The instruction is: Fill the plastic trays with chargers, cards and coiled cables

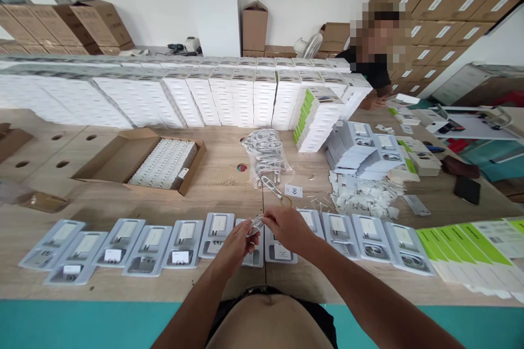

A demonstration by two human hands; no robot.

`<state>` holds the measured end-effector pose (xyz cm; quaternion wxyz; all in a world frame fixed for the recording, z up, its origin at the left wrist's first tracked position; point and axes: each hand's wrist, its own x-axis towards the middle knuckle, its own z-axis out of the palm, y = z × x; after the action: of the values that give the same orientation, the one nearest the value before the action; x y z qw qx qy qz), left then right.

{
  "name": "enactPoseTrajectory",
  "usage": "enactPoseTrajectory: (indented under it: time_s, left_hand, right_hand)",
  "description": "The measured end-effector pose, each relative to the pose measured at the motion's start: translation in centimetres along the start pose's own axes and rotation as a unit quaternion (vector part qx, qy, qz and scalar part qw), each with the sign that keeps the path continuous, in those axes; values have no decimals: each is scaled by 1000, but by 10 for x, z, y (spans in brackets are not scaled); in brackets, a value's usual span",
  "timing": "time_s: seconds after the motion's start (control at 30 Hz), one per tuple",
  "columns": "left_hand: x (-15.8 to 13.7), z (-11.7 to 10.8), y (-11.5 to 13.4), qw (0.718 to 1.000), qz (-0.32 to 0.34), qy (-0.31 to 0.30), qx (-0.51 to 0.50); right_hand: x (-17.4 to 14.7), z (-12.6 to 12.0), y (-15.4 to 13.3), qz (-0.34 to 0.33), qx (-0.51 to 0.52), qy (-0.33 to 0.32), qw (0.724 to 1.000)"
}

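In the head view, the left fingers and right fingers are drawn narrow, together pinching a coiled white cable. Grey trays line the desk either side of them; bagged cables lie beyond the fingers.

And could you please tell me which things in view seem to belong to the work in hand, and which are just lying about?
Likely part of the work:
- white cable, between left hand and right hand
- bag of cables
- row of trays

Apparently just lying about:
- fan
- power drill
- flat black item
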<state>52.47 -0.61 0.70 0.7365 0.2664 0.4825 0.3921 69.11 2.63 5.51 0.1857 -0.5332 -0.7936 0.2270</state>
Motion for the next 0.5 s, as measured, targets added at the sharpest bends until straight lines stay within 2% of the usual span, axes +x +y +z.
enactPoseTrajectory:
  time_s: [0.07,0.17,0.27,0.4,0.5]
  left_hand:
    - [-1,2,0,999,-12,-11,-28]
    - [-2,2,1,998,-23,-36,-48]
    - [-3,0,-1,998,-21,-56,-38]
    - [-2,1,-4,998,-24,-43,-40]
    - [-2,4,-2,997,-28,-53,-51]
  right_hand:
    - [-1,6,0,34,84,16,996]
    - [-5,16,3,58,149,38,986]
    - [-10,20,3,43,149,53,986]
    - [-14,15,-4,-5,96,69,993]
    - [-13,12,-8,-8,127,63,990]
